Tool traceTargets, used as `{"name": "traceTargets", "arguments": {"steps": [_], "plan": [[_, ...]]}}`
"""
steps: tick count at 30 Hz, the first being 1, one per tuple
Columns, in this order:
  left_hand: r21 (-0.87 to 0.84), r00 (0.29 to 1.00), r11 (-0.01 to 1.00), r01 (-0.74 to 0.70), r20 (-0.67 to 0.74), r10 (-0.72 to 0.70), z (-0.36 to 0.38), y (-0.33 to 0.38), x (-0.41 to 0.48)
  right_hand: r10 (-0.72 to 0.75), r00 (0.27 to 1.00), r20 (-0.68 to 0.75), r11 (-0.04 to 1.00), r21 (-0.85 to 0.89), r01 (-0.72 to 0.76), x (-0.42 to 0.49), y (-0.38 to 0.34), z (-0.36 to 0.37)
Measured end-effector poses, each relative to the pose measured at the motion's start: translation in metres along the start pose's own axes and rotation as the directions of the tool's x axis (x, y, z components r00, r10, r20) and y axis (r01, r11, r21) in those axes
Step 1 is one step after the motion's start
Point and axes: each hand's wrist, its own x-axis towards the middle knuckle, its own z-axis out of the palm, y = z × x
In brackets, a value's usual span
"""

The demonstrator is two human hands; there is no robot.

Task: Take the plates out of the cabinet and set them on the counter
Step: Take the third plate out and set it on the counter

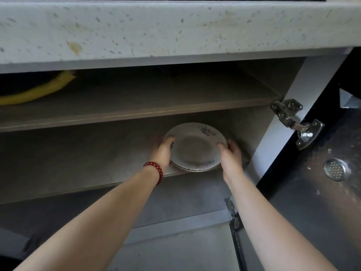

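The plates [195,147] lay in a short stack on the middle shelf [78,163] of the cabinet, near its right wall and close to the shelf's front edge. I could make out two rims at least at the near side; whether more lay beneath, I could not tell. They were white with small flower prints on the rim, and being round they had no long axis to mind.

My left hand [163,151] was at the stack's left rim, its fingers [169,139] curled over the edge and touching it. My right hand [231,151] was at the right rim, its fingers [221,145] hooked over the top plate there. So the stack sat squarely between my two hands, neither one nearer than the other, with the plates just ahead of my palms. Both sets of fingers were closing on the rim rather than spread wide, but the blur kept me from saying whether the grip was firm.

A red bead bracelet [155,169] sat on my left wrist. The table [175,28], a speckled pale slab, ran across above the cabinet opening, so I judged the stack would need to come toward me, clear of the upper shelf [136,112], then rise. The open door [322,173] stood to the right with its hinge [293,118] near.
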Motion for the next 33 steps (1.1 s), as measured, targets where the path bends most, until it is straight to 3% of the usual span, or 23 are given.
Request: {"name": "traceTargets", "arguments": {"steps": [9, 13, 18, 29, 33], "plan": [[-0.14, 0.995, 0.987, 0.083, 0.065, -0.074, 0.001, 0.011, -0.005, 0.047, 0.999, -0.007, 0.997, 0.054, -0.047, 0.003, -0.004, 0.003], [-0.142, 0.994, 0.985, 0.103, 0.059, -0.095, -0.003, 0.01, -0.009, 0.025, 1.0, 0.005, 1.0, 0.019, -0.025, 0.001, 0.0, 0.0], [-0.087, 0.989, 0.987, 0.132, 0.075, -0.126, -0.002, 0.007, -0.006, 0.106, 0.994, -0.006, 0.994, -0.037, -0.106, 0.001, -0.005, 0.002], [-0.184, 0.974, 0.96, 0.212, 0.123, -0.191, -0.016, 0.003, -0.008, 0.161, 0.987, -0.005, 0.987, 0.02, -0.161, -0.007, -0.004, 0.007], [-0.177, 0.976, 0.96, 0.217, 0.064, -0.209, -0.036, 0.001, -0.013, 0.148, 0.988, 0.03, 0.988, 0.038, -0.15, -0.023, -0.005, 0.015]]}}
